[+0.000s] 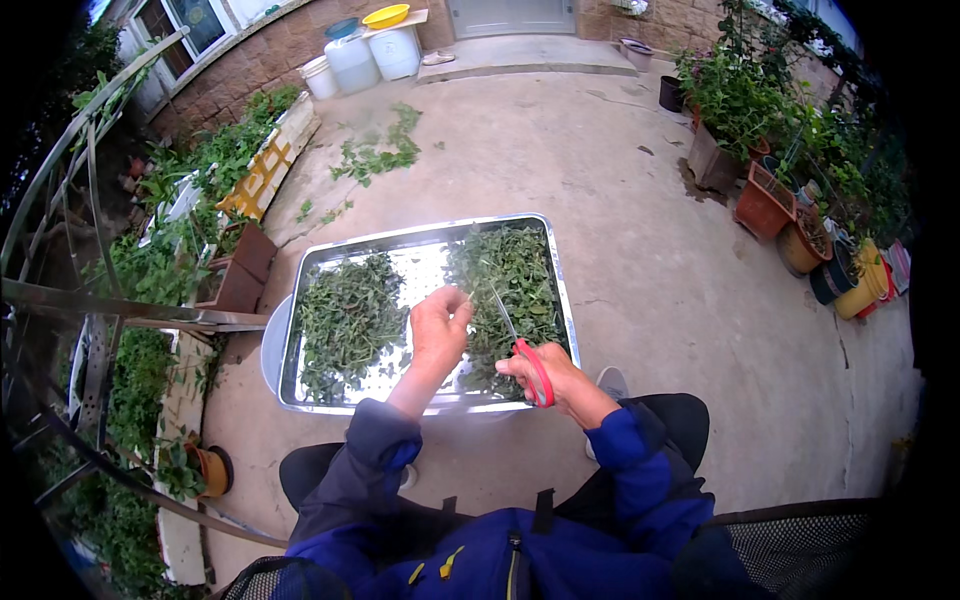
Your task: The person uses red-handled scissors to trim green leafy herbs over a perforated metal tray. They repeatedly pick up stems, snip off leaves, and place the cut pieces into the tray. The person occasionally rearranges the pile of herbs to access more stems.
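Before me is a shiny metal tray (426,281) with perforations in its base. It carries two heaps of cut green leaves and stems, a left heap (349,319) and a right heap (510,262). My left hand (441,326) is over the middle of the tray, thumb and forefinger pinched on what looks like a thin pale plant stem (471,297). Red-handled scissors (536,375) are in my right hand (559,375), above the right heap. Their blades point away from me, just right of my left fingertips; blur hides how far apart they are.
A pale round surface (276,349) shows under the tray's left side. Leafy vines (379,157) lie on the concrete ahead. Left are a curved metal frame (142,300) and planters (244,262); right, potted plants (765,199). White containers (394,56) stand by the wall.
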`<state>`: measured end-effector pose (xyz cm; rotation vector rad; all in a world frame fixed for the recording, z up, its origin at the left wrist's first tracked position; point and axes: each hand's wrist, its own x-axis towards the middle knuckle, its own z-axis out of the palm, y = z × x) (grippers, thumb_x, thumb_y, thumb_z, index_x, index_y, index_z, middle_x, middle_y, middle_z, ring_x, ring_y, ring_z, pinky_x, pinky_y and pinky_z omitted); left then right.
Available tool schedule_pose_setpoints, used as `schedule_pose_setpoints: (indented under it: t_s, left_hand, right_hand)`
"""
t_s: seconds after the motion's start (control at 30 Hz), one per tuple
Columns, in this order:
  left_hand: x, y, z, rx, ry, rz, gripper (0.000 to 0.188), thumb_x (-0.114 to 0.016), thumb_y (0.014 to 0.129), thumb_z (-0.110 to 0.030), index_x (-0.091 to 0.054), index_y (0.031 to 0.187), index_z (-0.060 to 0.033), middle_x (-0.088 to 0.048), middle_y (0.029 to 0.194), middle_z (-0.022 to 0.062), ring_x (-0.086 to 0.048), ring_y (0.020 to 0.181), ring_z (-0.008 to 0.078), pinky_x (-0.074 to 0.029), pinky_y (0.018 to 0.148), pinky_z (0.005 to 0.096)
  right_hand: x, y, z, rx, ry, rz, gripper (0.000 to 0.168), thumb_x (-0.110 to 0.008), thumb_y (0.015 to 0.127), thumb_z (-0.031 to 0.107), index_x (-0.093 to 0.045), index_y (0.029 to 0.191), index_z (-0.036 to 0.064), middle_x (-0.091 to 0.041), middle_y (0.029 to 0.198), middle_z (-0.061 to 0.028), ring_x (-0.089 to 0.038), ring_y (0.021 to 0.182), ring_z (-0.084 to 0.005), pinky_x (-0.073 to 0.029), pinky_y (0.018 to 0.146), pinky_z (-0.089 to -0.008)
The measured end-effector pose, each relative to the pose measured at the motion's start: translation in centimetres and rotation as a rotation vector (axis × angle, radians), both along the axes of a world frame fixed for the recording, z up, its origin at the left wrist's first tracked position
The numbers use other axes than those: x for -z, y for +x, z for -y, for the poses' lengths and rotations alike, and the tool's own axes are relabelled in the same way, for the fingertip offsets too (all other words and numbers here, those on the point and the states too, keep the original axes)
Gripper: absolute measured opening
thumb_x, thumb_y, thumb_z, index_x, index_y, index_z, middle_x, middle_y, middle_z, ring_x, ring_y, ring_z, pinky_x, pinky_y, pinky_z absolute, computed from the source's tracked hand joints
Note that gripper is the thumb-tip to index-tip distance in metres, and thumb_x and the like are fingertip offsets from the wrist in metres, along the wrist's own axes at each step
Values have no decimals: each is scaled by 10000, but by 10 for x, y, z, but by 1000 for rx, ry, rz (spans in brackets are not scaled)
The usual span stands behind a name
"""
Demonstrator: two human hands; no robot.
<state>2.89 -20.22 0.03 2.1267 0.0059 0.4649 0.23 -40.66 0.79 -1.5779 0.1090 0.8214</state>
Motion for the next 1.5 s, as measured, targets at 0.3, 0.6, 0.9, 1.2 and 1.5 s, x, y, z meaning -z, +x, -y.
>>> schedule_pose_setpoints:
  t_s: [0.3, 0.6, 0.9, 1.2, 1.5]
  left_hand:
    - [1, -3, 3, 78, -711, -204, 86, -630, 930, -98, -634, 885, -25, -704, 1047, 129, -681, 929, 155, -538, 612, 253]
    - [4, -7, 7, 162, -805, -195, 71, -619, 943, -74, -611, 899, -19, -700, 926, 110, -675, 788, 151, -535, 573, 255]
    - [6, -12, 11, 70, -847, -255, 80, -629, 945, -89, -600, 919, -19, -689, 1011, 131, -689, 816, 164, -539, 567, 260]
    - [12, -19, 11, -62, -727, -227, 116, -692, 894, -102, -620, 851, -23, -678, 815, 68, -683, 688, 137, -484, 484, 227]
    - [1, -18, -17, -77, 507, -134, 303, -703, 793, -108, -696, 1089, -39, -707, 976, 153, -689, 802, 286, -536, 753, 401]
  right_hand:
    - [-9, -4, -1, 20, 158, -41, 331, -783, 798, 338, -579, 748, 81, -501, 623, 10, -493, 518, -110, -390, 471, -274]
    - [-11, -6, -2, 35, 246, -31, 320, -792, 791, 320, -595, 740, 74, -515, 626, 10, -506, 517, -107, -374, 463, -265]
    - [-9, -5, -6, 29, 150, 84, 296, -785, 769, 264, -619, 657, 47, -544, 581, -27, -513, 476, -131, -384, 453, -299]
    - [-8, 3, -4, 128, 139, 74, 264, -787, 791, 258, -666, 759, 26, -545, 595, -4, -506, 478, -119, -389, 451, -289]
    - [-18, 14, 8, -143, -1054, 836, 351, -730, 787, 341, -709, 877, 3, -718, 885, -182, -694, 892, -361, -517, 728, -457]
